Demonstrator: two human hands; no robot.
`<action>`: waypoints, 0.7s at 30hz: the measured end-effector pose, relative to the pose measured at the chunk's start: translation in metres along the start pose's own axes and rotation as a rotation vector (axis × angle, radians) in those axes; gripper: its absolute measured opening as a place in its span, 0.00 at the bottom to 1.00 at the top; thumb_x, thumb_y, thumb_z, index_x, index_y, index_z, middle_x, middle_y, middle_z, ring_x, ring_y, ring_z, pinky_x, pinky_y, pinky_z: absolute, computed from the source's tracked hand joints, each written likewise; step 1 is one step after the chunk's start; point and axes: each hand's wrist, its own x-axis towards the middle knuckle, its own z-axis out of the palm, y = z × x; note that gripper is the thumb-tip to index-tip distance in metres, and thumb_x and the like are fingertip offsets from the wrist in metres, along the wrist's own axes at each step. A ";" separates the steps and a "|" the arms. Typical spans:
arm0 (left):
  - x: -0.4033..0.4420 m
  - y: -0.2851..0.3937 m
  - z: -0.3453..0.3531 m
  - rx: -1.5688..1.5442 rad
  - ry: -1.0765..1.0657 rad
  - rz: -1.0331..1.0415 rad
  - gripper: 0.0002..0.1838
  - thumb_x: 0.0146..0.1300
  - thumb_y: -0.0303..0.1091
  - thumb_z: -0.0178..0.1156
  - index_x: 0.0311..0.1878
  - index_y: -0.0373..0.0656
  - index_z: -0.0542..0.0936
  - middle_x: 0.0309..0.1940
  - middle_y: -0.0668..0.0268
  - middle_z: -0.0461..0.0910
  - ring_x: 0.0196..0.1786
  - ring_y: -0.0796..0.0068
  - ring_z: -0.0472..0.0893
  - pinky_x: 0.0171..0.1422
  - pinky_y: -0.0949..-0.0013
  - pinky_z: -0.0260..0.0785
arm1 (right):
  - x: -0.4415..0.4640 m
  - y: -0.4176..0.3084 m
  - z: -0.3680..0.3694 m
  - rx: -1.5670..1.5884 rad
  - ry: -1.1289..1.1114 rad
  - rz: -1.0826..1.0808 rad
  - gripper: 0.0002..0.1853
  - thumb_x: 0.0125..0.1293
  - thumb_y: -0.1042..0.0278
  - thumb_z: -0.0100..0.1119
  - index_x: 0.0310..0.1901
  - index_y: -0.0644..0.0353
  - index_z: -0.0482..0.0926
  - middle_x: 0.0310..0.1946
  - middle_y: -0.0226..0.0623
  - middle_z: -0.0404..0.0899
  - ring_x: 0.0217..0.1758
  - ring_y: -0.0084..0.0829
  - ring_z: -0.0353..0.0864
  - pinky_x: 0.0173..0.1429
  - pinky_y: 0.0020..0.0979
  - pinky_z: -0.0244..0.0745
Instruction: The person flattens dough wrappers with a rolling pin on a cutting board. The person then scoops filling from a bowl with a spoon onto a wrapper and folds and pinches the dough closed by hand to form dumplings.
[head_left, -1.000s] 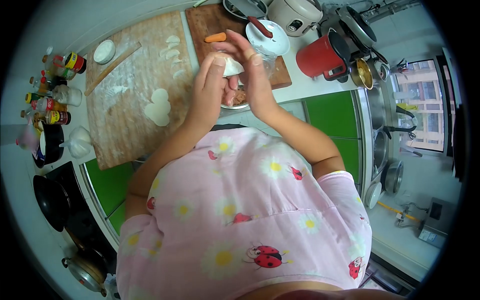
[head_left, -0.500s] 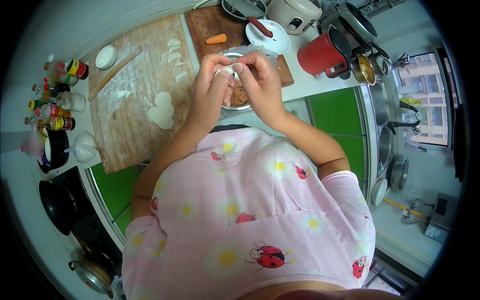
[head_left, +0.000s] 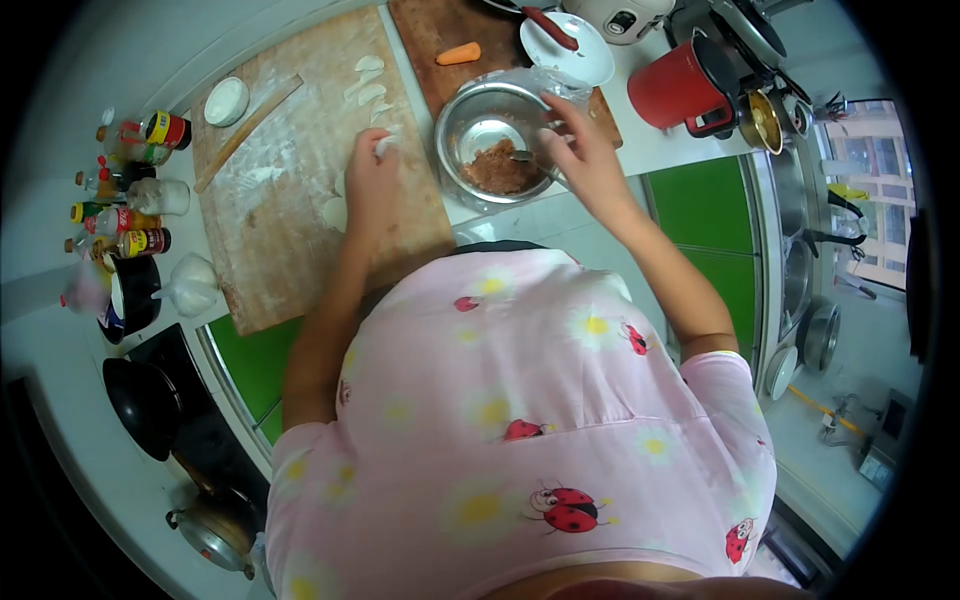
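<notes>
Over the right part of the board, my left hand (head_left: 370, 180) is closed on a pale folded dumpling (head_left: 385, 146), just below a row of finished dumplings (head_left: 369, 78). Behind that hand, round dough wrappers (head_left: 334, 213) are partly hidden. My right hand (head_left: 590, 165) is open, thumb and fingers apart, at the right rim of a metal bowl (head_left: 447, 150). Meat filling (head_left: 497, 170) lies in the bowl, with a spoon (head_left: 521, 156) resting in it. Whether the right hand touches the spoon handle, I cannot tell.
The floured wooden board (head_left: 290, 270) carries a rolling pin (head_left: 245, 135) and a small bowl of flour (head_left: 227, 102). Behind the metal bowl are a carrot (head_left: 459, 54), a white plate (head_left: 590, 62) and a red pitcher (head_left: 668, 88). Several bottles (head_left: 143, 242) line the left side.
My hands have parted from a pinch above the bowl. The left moved left to the board with the dumpling; the right moved right and opened. The view has shifted slightly.
</notes>
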 end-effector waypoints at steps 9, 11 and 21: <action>0.107 -0.096 -0.018 0.457 0.076 0.092 0.09 0.60 0.34 0.60 0.43 0.44 0.80 0.37 0.56 0.82 0.41 0.54 0.81 0.46 0.59 0.72 | -0.037 0.023 -0.016 -0.390 -0.014 0.122 0.20 0.65 0.68 0.57 0.57 0.63 0.74 0.53 0.47 0.75 0.55 0.45 0.75 0.59 0.39 0.70; 0.116 -0.113 -0.015 0.567 0.083 0.215 0.09 0.59 0.33 0.61 0.42 0.44 0.81 0.38 0.56 0.81 0.42 0.54 0.80 0.48 0.58 0.72 | -0.041 0.024 -0.017 -0.440 -0.021 0.144 0.19 0.64 0.68 0.58 0.57 0.62 0.74 0.54 0.47 0.74 0.58 0.47 0.73 0.62 0.40 0.69; 0.105 -0.111 -0.022 0.610 0.093 0.196 0.11 0.57 0.32 0.64 0.44 0.43 0.81 0.42 0.55 0.78 0.45 0.55 0.79 0.49 0.58 0.72 | -0.047 0.045 -0.016 -0.541 -0.025 0.087 0.20 0.64 0.67 0.59 0.57 0.61 0.74 0.55 0.49 0.74 0.58 0.49 0.73 0.61 0.41 0.69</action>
